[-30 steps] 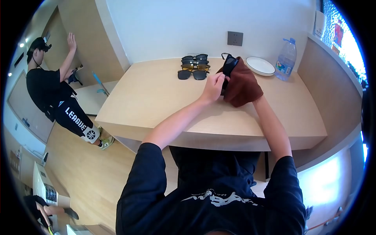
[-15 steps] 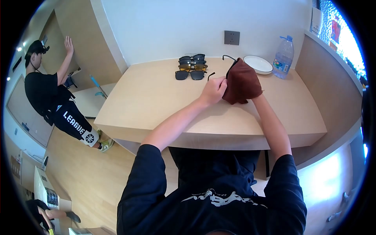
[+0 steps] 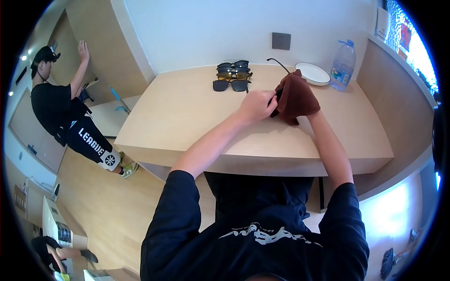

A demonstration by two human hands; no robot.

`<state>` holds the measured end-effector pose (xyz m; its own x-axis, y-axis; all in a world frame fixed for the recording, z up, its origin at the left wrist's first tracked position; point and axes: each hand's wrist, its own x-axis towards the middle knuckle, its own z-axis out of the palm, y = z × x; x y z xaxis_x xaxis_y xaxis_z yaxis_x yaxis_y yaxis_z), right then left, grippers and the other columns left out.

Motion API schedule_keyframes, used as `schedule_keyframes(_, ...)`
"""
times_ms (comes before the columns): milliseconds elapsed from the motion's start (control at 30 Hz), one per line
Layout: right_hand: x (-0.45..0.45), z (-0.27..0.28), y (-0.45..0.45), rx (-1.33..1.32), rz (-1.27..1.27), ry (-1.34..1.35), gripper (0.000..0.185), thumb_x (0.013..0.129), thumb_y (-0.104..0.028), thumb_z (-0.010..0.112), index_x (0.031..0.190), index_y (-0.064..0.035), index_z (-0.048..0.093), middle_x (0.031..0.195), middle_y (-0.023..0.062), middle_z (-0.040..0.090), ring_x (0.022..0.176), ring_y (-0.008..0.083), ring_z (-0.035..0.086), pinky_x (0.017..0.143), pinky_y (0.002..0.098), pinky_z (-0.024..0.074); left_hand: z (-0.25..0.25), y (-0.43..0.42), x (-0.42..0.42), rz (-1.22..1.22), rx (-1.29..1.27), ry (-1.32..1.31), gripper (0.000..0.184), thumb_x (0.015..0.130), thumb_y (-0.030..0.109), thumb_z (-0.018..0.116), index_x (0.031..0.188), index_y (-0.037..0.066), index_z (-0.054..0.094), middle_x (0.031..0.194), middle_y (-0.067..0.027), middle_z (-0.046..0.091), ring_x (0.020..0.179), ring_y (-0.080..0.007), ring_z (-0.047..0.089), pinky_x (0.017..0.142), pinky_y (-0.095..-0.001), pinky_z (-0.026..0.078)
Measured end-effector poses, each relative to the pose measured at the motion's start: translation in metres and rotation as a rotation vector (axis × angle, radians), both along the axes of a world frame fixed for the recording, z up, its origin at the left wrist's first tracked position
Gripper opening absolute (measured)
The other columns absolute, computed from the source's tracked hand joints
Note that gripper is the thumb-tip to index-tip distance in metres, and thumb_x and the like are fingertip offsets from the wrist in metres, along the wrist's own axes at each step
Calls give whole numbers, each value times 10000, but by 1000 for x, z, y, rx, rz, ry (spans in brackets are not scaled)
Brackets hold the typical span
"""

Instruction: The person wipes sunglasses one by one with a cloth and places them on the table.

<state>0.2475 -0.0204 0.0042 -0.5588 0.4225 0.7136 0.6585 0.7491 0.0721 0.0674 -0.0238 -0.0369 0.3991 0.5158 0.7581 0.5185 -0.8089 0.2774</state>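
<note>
My left hand (image 3: 257, 105) is closed on a pair of dark-framed glasses (image 3: 278, 97) above the tabletop. One thin temple arm of the glasses sticks out beyond the cloth toward the wall. A brown cloth (image 3: 300, 96) is draped over my right hand (image 3: 315, 117), hiding its fingers, and is pressed against the glasses. The lenses are mostly covered. Left of my hands lie several sunglasses (image 3: 230, 85) in a stacked row, some with dark lenses and one with yellow.
Behind the cloth a white plate (image 3: 312, 74) rests on the wooden desk (image 3: 183, 112). Beside it stands a clear water bottle (image 3: 342, 65). A curved partition (image 3: 389, 89) bounds the right side. Another person (image 3: 56, 103) stands at left, one hand against a wall panel.
My left hand has rotated, bringing its knuckles up, and the glasses have tilted with it. The cloth has shifted and folded differently around the glasses. The view has moved slightly.
</note>
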Motion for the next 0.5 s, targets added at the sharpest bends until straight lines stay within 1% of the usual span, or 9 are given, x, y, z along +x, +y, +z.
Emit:
schedule_keyframes(67,3,-8,8,29,42,63,185,629,-259,683,662,-97,599,739,87,596,792,274,563,730,336,463,0,-2,0,31,33,36,175,856,149,530,769,15,600,676,-190,599,622,-371,594,581,-454,473)
schedule_keyframes(133,7,-10,16,163,40,-11,153,629,-242,682,650,-119,593,734,79,591,796,257,555,716,340,450,-2,2,-2,19,87,71,175,852,160,537,770,21,603,674,-180,602,616,-366,595,575,-451,476)
schedule_keyframes(167,7,-6,13,166,41,-12,153,629,-242,682,650,-119,593,734,79,591,796,257,555,716,340,450,-1,4,-3,4,138,105,175,849,171,544,771,28,607,671,-170,606,609,-361,596,569,-448,480)
schedule_keyframes(233,11,-3,6,211,-101,-291,133,645,-217,679,674,-125,588,798,73,597,824,242,546,731,334,444,-3,5,-3,19,164,119,174,841,177,551,755,36,607,660,-156,606,596,-350,598,557,-440,482)
schedule_keyframes(300,15,-7,11,221,-57,-269,131,645,-217,672,671,-128,580,804,69,598,832,231,550,732,329,441,-2,3,-5,34,190,133,175,832,182,557,738,44,607,650,-142,606,584,-340,600,544,-431,483)
schedule_keyframes(367,20,-13,22,236,-13,-245,129,646,-218,665,667,-131,573,809,64,599,839,221,555,732,324,437,2,2,-10,10,187,249,177,813,188,568,700,55,600,626,-115,604,564,-319,605,526,-410,486)
schedule_keyframes(433,25,-23,36,251,96,-186,138,660,-231,651,631,-141,551,760,47,587,822,205,564,725,319,429,0,2,-12,40,219,296,179,807,191,570,687,60,598,615,-107,602,554,-308,605,520,-402,486)
schedule_keyframes(467,23,-18,31,251,95,-186,138,660,-231,651,631,-142,551,760,47,587,822,205,564,725,319,429,1,3,-13,70,254,344,181,800,193,573,674,65,597,605,-99,600,543,-296,606,514,-395,487)
schedule_keyframes(500,15,-5,19,212,-55,-344,133,646,-238,654,625,-151,556,749,30,579,801,197,555,713,318,421,2,2,-12,70,257,346,181,800,193,573,674,65,597,605,-99,600,543,-296,606,514,-395,487)
